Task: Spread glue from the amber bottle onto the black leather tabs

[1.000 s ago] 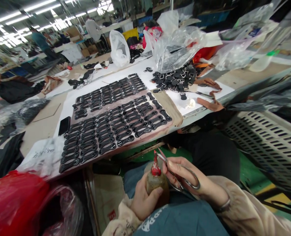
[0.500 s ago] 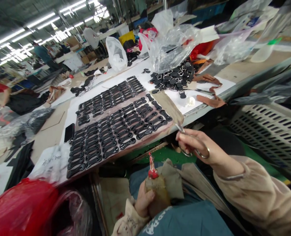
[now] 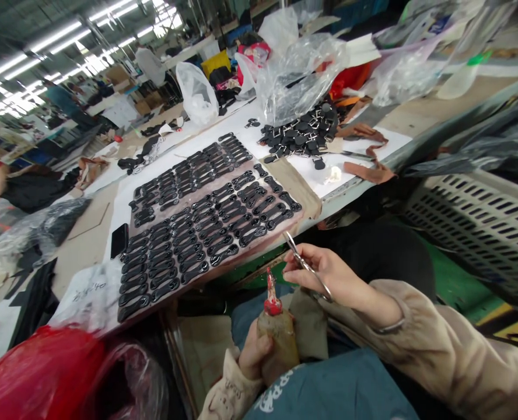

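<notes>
My left hand point(image 3: 255, 350) is wrapped round a yellowish squeeze bottle point(image 3: 280, 341) with a smeared red nozzle point(image 3: 272, 300), held upright over my lap. In my right hand point(image 3: 324, 271) is a pair of scissors point(image 3: 301, 261), its blades pointing up and left toward the table edge, just above and right of the nozzle. The scissors and the bottle are apart. On the table in front lie rows of shiny black strap pieces point(image 3: 224, 252) with rounded ends, on a pinkish stained board point(image 3: 182, 206).
Black tabs with metal buckles point(image 3: 305, 131) lie piled at the back right, beside clear plastic bags point(image 3: 303, 76) and brown strips point(image 3: 368, 170). A phone point(image 3: 119, 240) rests left of the board. Red plastic bag point(image 3: 44, 373) at lower left; slotted crate point(image 3: 482, 227) at right.
My right hand has moved left and down with the scissors, nearer the bottle's nozzle. The left hand still grips the bottle in nearly the same place. The view has shifted slightly.
</notes>
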